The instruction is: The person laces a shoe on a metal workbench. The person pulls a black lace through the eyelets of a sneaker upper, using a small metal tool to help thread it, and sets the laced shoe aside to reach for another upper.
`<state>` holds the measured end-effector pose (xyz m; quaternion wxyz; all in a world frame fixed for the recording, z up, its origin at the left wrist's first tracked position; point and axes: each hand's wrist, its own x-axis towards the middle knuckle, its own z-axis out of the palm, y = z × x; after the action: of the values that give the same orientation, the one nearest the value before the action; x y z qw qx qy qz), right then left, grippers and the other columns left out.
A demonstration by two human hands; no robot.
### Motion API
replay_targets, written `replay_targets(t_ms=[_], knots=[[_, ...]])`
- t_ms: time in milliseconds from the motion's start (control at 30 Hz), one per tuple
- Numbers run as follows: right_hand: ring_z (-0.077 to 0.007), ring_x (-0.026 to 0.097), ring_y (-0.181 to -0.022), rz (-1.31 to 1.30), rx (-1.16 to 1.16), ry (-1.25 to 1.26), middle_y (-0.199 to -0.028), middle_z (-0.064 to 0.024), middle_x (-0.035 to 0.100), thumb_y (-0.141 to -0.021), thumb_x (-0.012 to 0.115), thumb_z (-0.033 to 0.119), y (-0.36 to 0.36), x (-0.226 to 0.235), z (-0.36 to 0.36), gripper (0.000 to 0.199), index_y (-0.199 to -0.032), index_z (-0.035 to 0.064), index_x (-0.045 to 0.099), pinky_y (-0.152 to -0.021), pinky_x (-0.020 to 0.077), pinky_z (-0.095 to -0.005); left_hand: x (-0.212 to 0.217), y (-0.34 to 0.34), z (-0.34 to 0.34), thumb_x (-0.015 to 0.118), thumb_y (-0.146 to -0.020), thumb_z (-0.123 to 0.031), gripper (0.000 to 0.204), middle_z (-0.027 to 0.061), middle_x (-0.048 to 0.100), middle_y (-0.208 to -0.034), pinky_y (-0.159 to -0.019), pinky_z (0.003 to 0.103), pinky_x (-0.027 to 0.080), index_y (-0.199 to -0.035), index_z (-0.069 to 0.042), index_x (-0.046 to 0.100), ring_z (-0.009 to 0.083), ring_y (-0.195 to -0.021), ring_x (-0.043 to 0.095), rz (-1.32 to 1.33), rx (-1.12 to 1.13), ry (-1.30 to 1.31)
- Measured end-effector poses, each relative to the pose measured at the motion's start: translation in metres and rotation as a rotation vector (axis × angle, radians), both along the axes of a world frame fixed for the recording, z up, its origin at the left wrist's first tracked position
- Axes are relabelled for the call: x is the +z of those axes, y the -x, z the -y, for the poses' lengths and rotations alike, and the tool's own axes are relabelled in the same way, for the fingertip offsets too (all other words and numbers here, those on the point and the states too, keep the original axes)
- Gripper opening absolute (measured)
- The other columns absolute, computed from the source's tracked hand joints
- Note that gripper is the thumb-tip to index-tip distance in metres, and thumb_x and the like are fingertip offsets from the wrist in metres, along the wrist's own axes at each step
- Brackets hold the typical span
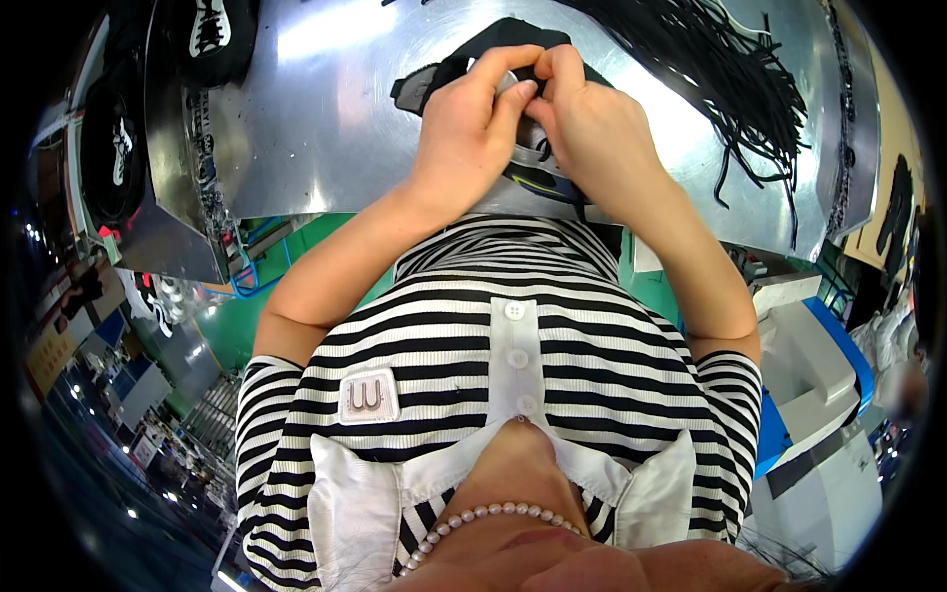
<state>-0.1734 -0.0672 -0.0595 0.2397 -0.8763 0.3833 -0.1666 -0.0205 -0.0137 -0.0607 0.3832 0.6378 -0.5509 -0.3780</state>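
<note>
A black shoe upper [493, 41] with a grey lining lies on the metal table right in front of me. My left hand [469, 128] pinches at its middle, thumb and forefinger pressed together. Close against it, my right hand [597, 123] is also closed, its fingertips meeting the left ones over the upper. Both hands grip the shoe upper; whether a lace end is between the fingertips is hidden. A dark part with a thin yellow line [543, 185] shows below the hands, near the table's front edge.
A thick bundle of loose black laces [730, 84] spreads over the metal table [326, 148] at the far right. Dark shoes with white laces [209, 30] stand at the left. A pale bin [804, 360] with a blue edge is at my right side.
</note>
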Motion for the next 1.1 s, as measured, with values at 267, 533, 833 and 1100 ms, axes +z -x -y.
replay_targets(t_ms=[267,533,833,1100], knots=[[-0.0181,0.062,-0.064,0.620,-0.371,-0.604,-0.073,-0.0084,0.064,-0.097,0.059,0.014,0.037,-0.017,0.010,0.015,-0.108,0.0044,0.063,-0.063,0.0486,-0.0285,0.005,-0.014,0.015,0.071,-0.089,-0.018,0.046,0.0052,0.060,-0.079,-0.065,0.029,0.048,-0.130,-0.006,0.053,0.0132,-0.070,0.059,-0.103,-0.132,-0.079],[-0.0230,0.067,-0.070,0.537,-0.418,-0.329,-0.081,-0.0094,0.069,-0.097,0.059,0.018,0.021,-0.035,-0.005,0.016,-0.108,0.0075,0.064,-0.063,0.0504,-0.0328,0.005,-0.011,0.013,0.069,-0.083,0.003,0.050,-0.0002,0.066,-0.089,-0.066,0.018,0.042,-0.131,-0.005,0.055,0.0039,-0.076,0.053,0.041,-0.089,-0.051],[-0.0256,0.067,-0.070,0.463,-0.508,-0.212,-0.082,-0.0096,0.070,-0.096,0.061,0.018,0.017,-0.036,-0.003,0.014,-0.103,0.0066,0.063,-0.064,0.0505,-0.0356,0.024,-0.042,0.022,0.060,-0.088,-0.003,0.036,0.0020,0.067,-0.088,-0.083,0.023,0.045,-0.124,-0.002,0.058,0.0087,-0.086,0.061,-0.692,-0.277,-0.360],[-0.0240,0.069,-0.074,0.550,-0.465,-0.246,-0.086,-0.0102,0.071,-0.093,0.064,0.022,0.021,-0.043,0.000,0.020,-0.106,0.0067,0.063,-0.066,0.0516,-0.0330,0.024,-0.025,0.014,0.062,-0.092,-0.010,0.037,0.0075,0.065,-0.098,-0.082,0.032,0.050,-0.127,-0.004,0.056,0.0173,-0.093,0.063,-0.253,-0.144,-0.132]])
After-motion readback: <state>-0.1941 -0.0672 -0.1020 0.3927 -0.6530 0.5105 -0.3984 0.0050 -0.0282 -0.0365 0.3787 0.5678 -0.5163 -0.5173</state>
